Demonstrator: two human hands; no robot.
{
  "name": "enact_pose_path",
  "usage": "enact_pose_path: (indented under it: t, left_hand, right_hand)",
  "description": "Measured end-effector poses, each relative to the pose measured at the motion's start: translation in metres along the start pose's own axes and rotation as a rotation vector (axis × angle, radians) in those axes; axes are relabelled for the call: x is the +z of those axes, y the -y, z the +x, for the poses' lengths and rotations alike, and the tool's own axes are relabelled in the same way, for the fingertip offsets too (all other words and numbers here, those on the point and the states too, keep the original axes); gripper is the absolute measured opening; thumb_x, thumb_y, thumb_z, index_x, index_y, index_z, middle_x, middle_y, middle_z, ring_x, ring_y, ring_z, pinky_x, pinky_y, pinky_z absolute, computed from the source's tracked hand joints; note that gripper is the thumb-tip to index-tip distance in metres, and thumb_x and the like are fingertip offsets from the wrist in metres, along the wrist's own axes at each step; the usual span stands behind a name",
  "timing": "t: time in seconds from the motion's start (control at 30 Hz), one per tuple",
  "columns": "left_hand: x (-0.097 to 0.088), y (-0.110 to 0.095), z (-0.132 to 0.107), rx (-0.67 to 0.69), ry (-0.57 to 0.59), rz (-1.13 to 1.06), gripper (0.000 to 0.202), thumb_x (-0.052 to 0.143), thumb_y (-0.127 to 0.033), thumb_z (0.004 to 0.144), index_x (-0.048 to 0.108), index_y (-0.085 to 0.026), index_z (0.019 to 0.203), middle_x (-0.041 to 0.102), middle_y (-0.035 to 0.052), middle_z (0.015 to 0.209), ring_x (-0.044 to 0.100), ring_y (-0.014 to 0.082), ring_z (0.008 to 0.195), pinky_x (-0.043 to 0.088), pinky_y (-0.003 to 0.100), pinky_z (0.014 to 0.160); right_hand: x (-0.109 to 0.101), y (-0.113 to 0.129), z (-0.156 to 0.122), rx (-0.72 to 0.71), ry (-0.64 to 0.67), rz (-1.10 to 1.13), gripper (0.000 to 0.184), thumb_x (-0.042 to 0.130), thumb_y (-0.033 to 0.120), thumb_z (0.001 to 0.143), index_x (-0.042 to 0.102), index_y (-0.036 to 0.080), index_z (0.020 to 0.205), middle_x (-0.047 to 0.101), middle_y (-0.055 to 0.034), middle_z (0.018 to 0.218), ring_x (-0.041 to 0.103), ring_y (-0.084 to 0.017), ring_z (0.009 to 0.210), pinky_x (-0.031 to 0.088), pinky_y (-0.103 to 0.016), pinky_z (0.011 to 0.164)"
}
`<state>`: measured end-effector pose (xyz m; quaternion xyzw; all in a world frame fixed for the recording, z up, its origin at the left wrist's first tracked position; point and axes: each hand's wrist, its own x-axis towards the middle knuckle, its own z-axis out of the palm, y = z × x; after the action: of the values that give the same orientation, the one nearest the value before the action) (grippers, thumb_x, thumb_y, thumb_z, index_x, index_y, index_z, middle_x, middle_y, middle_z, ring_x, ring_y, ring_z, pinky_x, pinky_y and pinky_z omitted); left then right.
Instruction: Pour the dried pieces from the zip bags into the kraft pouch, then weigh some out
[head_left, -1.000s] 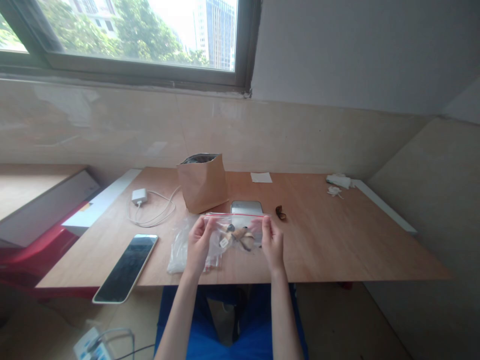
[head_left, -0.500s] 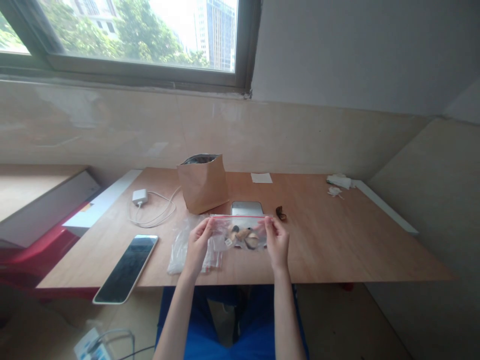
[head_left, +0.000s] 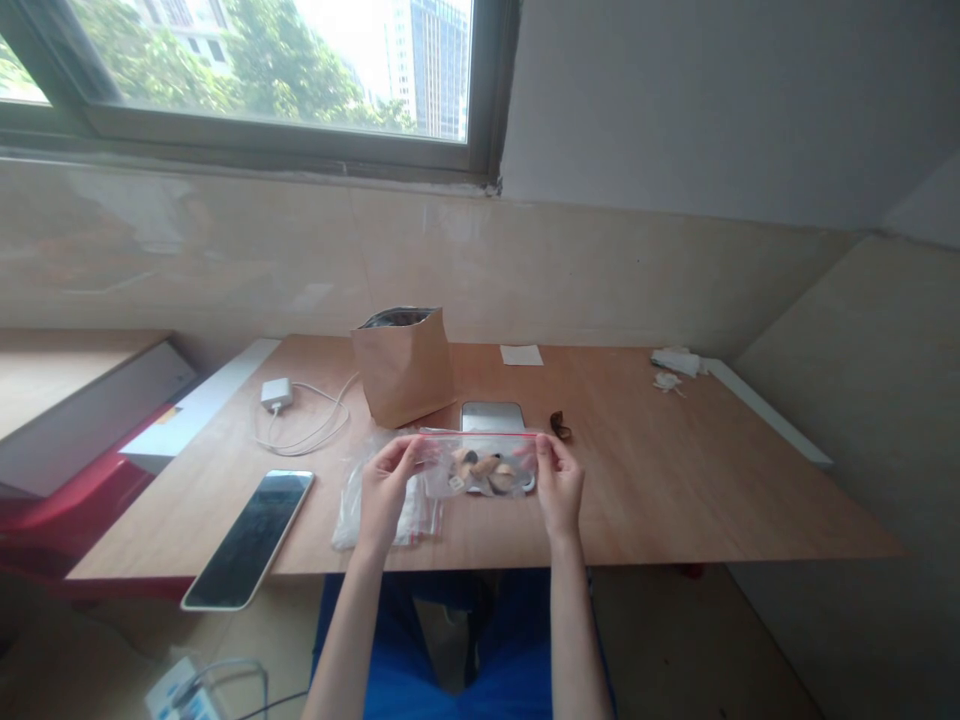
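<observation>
My left hand [head_left: 386, 492] and my right hand [head_left: 559, 490] pinch the two ends of a clear zip-seal plastic bag [head_left: 480, 466] with a red seal strip along its top edge. Small brown and tan pieces lie inside it, and their exact kind is hard to tell. The bag hangs just above the wooden table [head_left: 697, 480], in front of a flat silver device [head_left: 492, 416]. Below my left hand lies a crumpled clear plastic bag [head_left: 367, 515] on the tabletop.
A brown paper bag [head_left: 403, 368] stands behind the hands. To the left are a smartphone [head_left: 247, 540] and a white charger [head_left: 276, 394] with its cable. A small dark object [head_left: 559, 426], a paper slip [head_left: 521, 355] and white tissue [head_left: 675, 361] lie farther back.
My hands have drawn apart, stretching the zip bag wider and flatter. Its contents have settled lower, and the bag sits slightly farther right.
</observation>
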<state>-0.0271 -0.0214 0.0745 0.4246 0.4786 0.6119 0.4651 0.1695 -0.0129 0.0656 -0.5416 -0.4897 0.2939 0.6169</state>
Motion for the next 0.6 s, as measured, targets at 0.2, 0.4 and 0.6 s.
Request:
enact_pose_path:
  t: [0.2,0.4,0.6]
  left_hand:
    - [0.001,0.001,0.0,0.04,-0.02,0.096,0.031,0.062,-0.045,0.075,0.067,-0.015,0.083,0.068,0.004,0.08,0.064,0.0172,0.079,0.053,0.03,0.077]
    - [0.007,0.002,-0.003,0.09,-0.062,0.208,0.031,0.058,-0.047,0.078,0.064,-0.017,0.083,0.066,0.0024,0.078,0.063,0.016,0.075,0.053,0.028,0.071]
    - [0.013,0.0,-0.005,0.122,-0.118,0.253,0.031,0.057,-0.046,0.079,0.062,-0.017,0.085,0.065,0.0024,0.079,0.062,0.0149,0.074,0.051,0.027,0.072]
  right_hand:
    - [0.004,0.001,-0.001,-0.027,-0.073,-0.01,0.04,0.045,0.052,0.085,0.06,0.015,0.079,0.067,-0.0048,0.067,0.055,-0.014,0.054,0.046,-0.025,0.056]
    - [0.011,0.003,-0.002,0.005,-0.184,0.005,0.043,0.048,0.057,0.081,0.058,0.016,0.074,0.065,-0.0039,0.065,0.053,-0.013,0.054,0.044,-0.025,0.056]
    - [0.012,0.004,-0.004,-0.009,-0.208,-0.025,0.042,0.047,0.055,0.083,0.057,0.016,0.075,0.065,-0.0041,0.067,0.054,-0.014,0.057,0.044,-0.025,0.06]
